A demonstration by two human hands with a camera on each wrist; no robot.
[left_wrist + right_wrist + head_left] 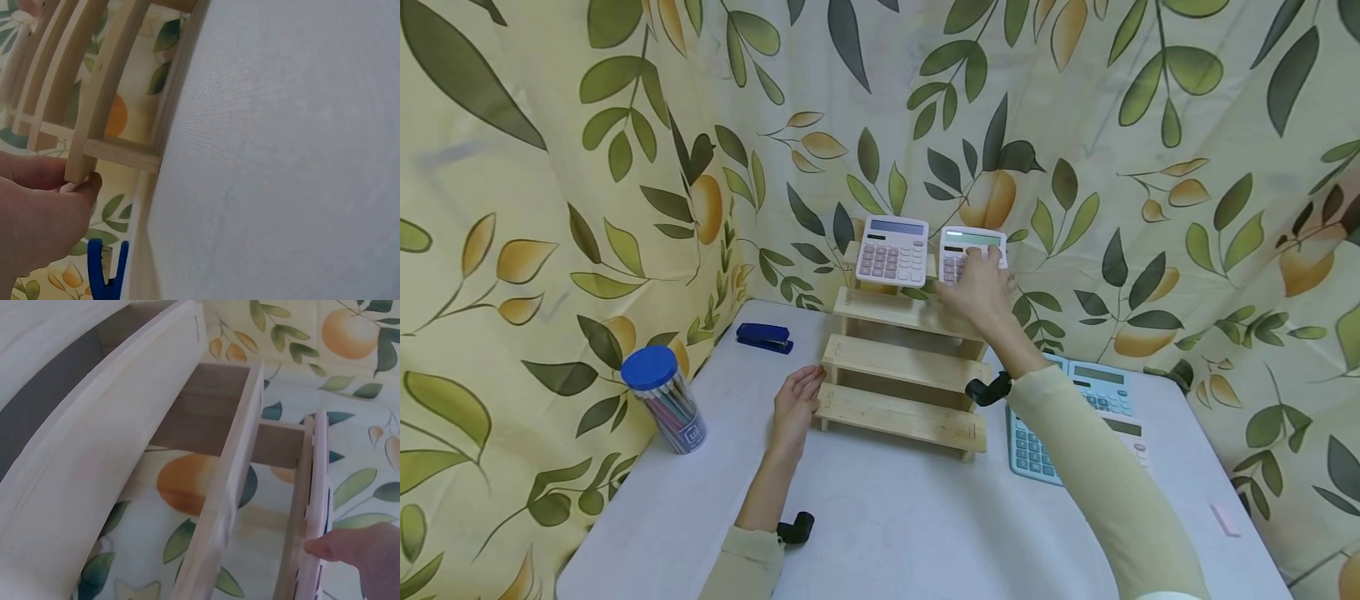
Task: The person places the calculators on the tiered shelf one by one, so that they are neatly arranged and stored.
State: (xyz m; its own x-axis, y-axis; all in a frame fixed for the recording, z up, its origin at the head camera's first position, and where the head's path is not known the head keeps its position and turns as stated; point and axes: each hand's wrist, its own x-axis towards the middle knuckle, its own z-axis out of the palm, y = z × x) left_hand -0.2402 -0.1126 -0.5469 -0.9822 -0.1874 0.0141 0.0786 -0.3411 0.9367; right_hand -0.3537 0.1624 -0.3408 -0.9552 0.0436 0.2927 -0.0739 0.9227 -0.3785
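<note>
I have the right hand [983, 290] grip pinching 1 pale calculator [973, 239] at the top tier of the wooden stand [904, 362], right of a 2nd calculator [891, 252]. Left hand [795, 402] grip pinches the stand's left end. Clear jar [692, 432], blue lid [649, 367] on, pens [667, 407] inside, upright on the worktop [880, 517].

no legible text, jar label [691, 433] blurred

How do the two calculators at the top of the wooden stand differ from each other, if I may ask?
The right hand covers part of the right calculator, while the left calculator is uncovered. The left display looks blue-grey, the right display pale green. Both have pale bodies.
</note>
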